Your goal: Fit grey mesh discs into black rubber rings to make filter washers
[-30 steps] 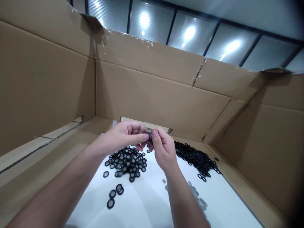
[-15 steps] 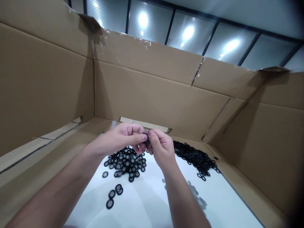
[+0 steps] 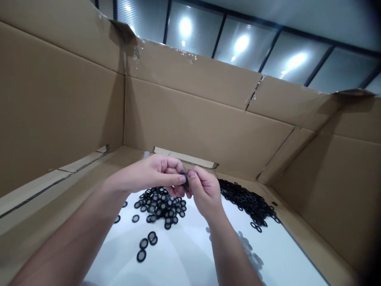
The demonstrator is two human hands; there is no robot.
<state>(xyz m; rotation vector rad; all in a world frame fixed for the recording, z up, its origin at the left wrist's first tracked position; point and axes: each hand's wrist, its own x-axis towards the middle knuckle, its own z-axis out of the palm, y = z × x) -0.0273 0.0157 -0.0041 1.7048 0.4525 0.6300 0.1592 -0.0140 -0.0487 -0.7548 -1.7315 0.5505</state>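
Observation:
Held up over the white sheet, a small black rubber ring washer (image 3: 185, 180) sits between both hands, mostly covered by the fingers. My left hand (image 3: 162, 171) is closed, pinching it with thumb and fingers. From the other side, my right hand (image 3: 204, 186) also pinches it, thumb against its edge. I cannot tell whether a disc is inside it. Below the hands lies a heap of black rings with grey mesh centres (image 3: 162, 204). Several more such rings (image 3: 143, 243) lie nearer to me. Grey mesh discs (image 3: 248, 248) are scattered beside my right forearm, which partly hides them.
A pile of plain black rings (image 3: 247, 198) lies at the back right of the white sheet (image 3: 181, 254). Tall cardboard walls (image 3: 190, 107) enclose the work area at the left, back and right. A slot with a pale flap (image 3: 186, 157) is low in the back wall.
The view has shifted slightly, so the scene sits a little further right. Both hands keep their pinch on the ring, with only small finger movements.

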